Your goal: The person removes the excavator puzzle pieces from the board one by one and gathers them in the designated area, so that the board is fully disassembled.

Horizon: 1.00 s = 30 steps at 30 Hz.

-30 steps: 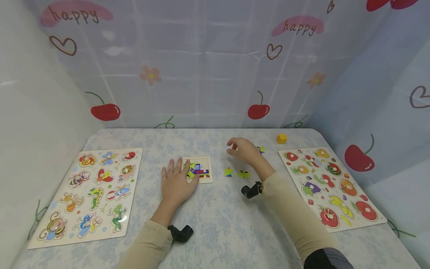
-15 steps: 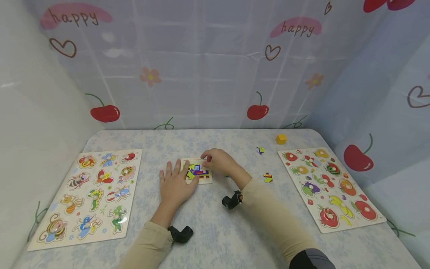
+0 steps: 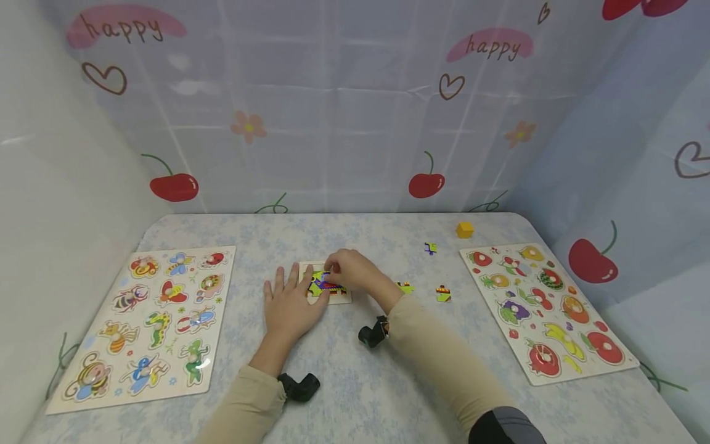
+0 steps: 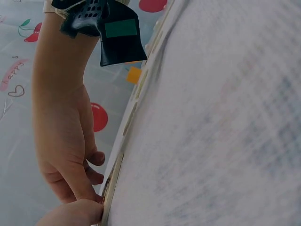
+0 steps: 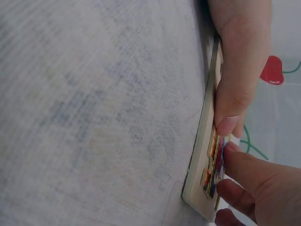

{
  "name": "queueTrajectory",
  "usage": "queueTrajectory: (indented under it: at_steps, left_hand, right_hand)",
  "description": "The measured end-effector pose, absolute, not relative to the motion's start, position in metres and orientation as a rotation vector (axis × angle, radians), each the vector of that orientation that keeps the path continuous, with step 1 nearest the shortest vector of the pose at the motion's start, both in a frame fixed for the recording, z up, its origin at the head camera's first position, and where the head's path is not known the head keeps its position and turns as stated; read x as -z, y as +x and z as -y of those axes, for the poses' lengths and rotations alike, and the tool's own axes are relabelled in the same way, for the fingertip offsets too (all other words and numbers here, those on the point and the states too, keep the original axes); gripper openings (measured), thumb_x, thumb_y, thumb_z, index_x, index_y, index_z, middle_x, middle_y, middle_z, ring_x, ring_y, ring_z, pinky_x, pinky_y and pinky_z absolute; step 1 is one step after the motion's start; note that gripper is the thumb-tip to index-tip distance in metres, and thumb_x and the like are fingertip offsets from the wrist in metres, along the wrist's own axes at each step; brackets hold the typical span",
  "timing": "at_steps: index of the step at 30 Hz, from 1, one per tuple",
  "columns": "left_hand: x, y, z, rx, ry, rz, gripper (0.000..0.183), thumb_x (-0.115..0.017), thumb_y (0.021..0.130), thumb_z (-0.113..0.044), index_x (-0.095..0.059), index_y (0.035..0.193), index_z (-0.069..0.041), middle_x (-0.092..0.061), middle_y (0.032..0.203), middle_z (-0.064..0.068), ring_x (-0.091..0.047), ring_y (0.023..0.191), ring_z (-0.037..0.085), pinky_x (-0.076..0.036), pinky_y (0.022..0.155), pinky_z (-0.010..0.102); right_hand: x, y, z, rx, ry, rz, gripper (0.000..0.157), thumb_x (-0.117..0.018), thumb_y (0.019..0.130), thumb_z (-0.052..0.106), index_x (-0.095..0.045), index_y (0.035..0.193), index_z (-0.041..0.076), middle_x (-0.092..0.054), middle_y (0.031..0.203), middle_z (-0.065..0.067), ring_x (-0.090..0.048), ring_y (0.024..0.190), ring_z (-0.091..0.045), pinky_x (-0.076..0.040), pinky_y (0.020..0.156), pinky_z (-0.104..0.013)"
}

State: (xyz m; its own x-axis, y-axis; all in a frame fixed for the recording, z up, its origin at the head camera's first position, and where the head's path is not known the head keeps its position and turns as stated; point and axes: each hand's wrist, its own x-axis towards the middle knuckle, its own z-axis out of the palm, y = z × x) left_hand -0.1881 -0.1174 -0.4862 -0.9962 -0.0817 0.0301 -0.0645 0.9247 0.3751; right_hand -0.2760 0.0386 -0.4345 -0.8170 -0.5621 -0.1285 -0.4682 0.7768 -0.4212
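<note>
A small wooden jigsaw tray (image 3: 344, 300) with a bright yellow-green and purple vehicle picture lies at mid-table. My left hand (image 3: 291, 311) rests with fingers spread over its left edge, and in the right wrist view the left thumb (image 5: 229, 123) presses on the picture. My right hand (image 3: 354, 271) is over the upper right of the tray, its thumb and fingertips pinching a puzzle piece, mostly hidden, down at the picture. Loose yellow-green jigsaw pieces lie to the right: one (image 3: 405, 288) by the right wrist, one (image 3: 443, 293) farther right, one (image 3: 430, 248) toward the back.
An insect puzzle board (image 3: 161, 320) lies at the left, a fruit puzzle board (image 3: 535, 296) at the right. A yellow block (image 3: 465, 230) stands near the back edge. A printed curtain (image 3: 344, 123) hangs behind the table.
My right hand has moved left and down from beside the loose pieces onto the tray, its fingers now covering part of the vehicle. The left hand has stayed nearly still.
</note>
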Motion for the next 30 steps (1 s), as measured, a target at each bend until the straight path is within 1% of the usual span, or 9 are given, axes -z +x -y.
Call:
queueTrajectory:
  at_steps: [5,9,13,18,24,30]
  left_hand:
    - [0.487,-0.188,0.118,0.584,0.112,3.041,0.075,-0.039,0.092,-0.070,-0.028,0.157,-0.034,-0.018,0.167,0.005,-0.003,0.155,0.038,0.000,0.121,0.065]
    - [0.487,-0.189,0.118,0.588,0.116,3.039,0.075,-0.040,0.092,-0.070,-0.029,0.157,-0.033,-0.018,0.167,0.006,-0.003,0.155,0.038,0.000,0.121,0.065]
    - [0.486,-0.189,0.117,0.591,0.124,3.040,0.076,-0.041,0.092,-0.070,-0.029,0.157,-0.031,-0.019,0.167,0.006,-0.004,0.155,0.038,0.000,0.121,0.065]
    - [0.485,-0.189,0.117,0.600,0.132,3.036,0.077,-0.042,0.091,-0.070,-0.030,0.157,-0.031,-0.020,0.167,0.006,-0.004,0.155,0.038,0.000,0.121,0.065]
    - [0.485,-0.189,0.116,0.619,0.133,3.030,0.077,-0.043,0.091,-0.069,-0.032,0.157,-0.030,-0.021,0.167,0.006,-0.004,0.155,0.039,0.000,0.121,0.065]
    - [0.485,-0.190,0.115,0.620,0.147,3.025,0.078,-0.045,0.090,-0.068,-0.033,0.156,-0.030,-0.022,0.166,0.007,-0.005,0.155,0.039,-0.001,0.121,0.065]
  right_hand:
    - [0.434,-0.275,-0.036,0.538,-0.791,-2.732,0.026,-0.068,0.095,0.033,-0.069,0.114,0.015,-0.064,0.101,0.000,-0.057,0.089,-0.014,-0.051,0.082,-0.032]
    - [0.435,-0.276,-0.036,0.592,-0.764,-2.725,0.021,-0.069,0.094,0.031,-0.067,0.108,0.015,-0.063,0.100,0.001,-0.057,0.090,-0.014,-0.050,0.083,-0.033]
    - [0.436,-0.277,-0.036,0.702,-0.716,-2.687,0.017,-0.071,0.093,0.028,-0.063,0.102,0.017,-0.064,0.097,0.001,-0.058,0.087,-0.014,-0.050,0.081,-0.032]
    - [0.437,-0.278,-0.039,0.814,-0.698,-2.630,0.015,-0.073,0.092,0.025,-0.060,0.097,0.018,-0.065,0.092,0.002,-0.059,0.082,-0.013,-0.049,0.075,-0.029]
    - [0.433,-0.276,-0.043,0.878,-0.736,-2.580,0.013,-0.071,0.093,0.022,-0.060,0.096,0.017,-0.066,0.092,0.001,-0.059,0.080,-0.014,-0.048,0.070,-0.028]
    - [0.427,-0.282,-0.055,0.938,-0.759,-2.572,0.015,-0.072,0.092,0.022,-0.060,0.098,0.017,-0.066,0.095,0.000,-0.057,0.080,-0.016,-0.047,0.070,-0.028]
